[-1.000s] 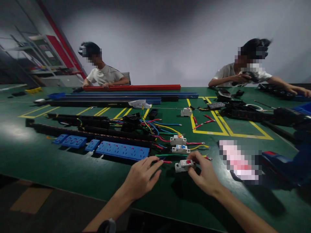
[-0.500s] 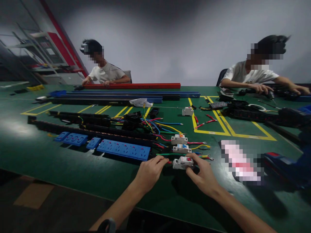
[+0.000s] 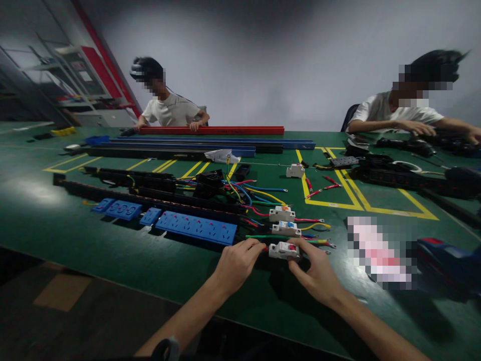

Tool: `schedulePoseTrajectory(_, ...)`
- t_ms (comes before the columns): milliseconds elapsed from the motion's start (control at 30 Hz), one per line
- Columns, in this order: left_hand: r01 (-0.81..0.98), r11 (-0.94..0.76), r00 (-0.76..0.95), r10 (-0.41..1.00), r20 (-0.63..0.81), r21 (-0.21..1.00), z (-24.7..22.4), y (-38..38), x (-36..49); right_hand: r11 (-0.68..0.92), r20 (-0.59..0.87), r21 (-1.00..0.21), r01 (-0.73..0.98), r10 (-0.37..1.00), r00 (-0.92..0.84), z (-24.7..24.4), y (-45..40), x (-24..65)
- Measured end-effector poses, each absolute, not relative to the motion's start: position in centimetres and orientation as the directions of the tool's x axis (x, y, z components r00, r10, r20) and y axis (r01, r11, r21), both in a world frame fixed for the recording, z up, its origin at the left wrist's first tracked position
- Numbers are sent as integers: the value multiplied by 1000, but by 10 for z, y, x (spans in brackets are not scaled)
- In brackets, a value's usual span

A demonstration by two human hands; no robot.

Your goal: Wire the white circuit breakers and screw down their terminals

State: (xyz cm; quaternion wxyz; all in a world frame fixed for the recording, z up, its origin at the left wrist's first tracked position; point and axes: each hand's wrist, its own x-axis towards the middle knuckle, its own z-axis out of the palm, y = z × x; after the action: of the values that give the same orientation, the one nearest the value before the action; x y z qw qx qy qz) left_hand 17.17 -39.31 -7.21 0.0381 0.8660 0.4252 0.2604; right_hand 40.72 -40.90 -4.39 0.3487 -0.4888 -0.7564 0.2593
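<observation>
A sec ago your L hand [image 3: 236, 264] had its fingers spread near the red wire [image 3: 266, 248]; now its thumb + fingertips were pinched on it, almost no gap in that grip, w/ only a short red end showing. R hand [image 3: 317, 268] grip was unchanged: thumb below, fingers on top, parted just the width of the white breaker w/ red switch [image 3: 278, 250] between them.

Breaker sat approx. center, a bit toward 5 o'clock of the view, at the near side of the worktop [image 3: 169, 281]. Wire end was at its 9 o'clock, right up against or just beside the terminal end; couldn't tell if any of it had gone in. Meaning, by my read: you'd gone from reaching to lining up wire & breaker, and both hands were needed to keep them in line.

Other bits hadn't moved rel. to each other: breaker w/ blue switch [image 3: 286, 229] and breaker w/ orange switch [image 3: 281, 214] at 12 o'clock from yours, blue socket strip [image 3: 197, 227] btwn 9 and 10. Co-worker at 2 o'clock [image 3: 391, 115] had lowered a hand toward the worktop.
</observation>
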Motion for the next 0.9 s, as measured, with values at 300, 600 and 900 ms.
schedulePoseTrajectory(300, 702, -650, 522, 747, 411, 291, -73, -390, 172, 400, 291, -737, 544, 915, -280, -48, -408, 407)
schedulePoseTrajectory(600, 730, -627, 526, 769, 364, 271, -74, -388, 172, 405, 294, -753, 518, 912, -286, -44, -402, 407)
schedulePoseTrajectory(900, 704, -659, 556, 744, 371, 266, -76, -388, 171, 401, 249, -756, 518, 908, -338, -39, -394, 408)
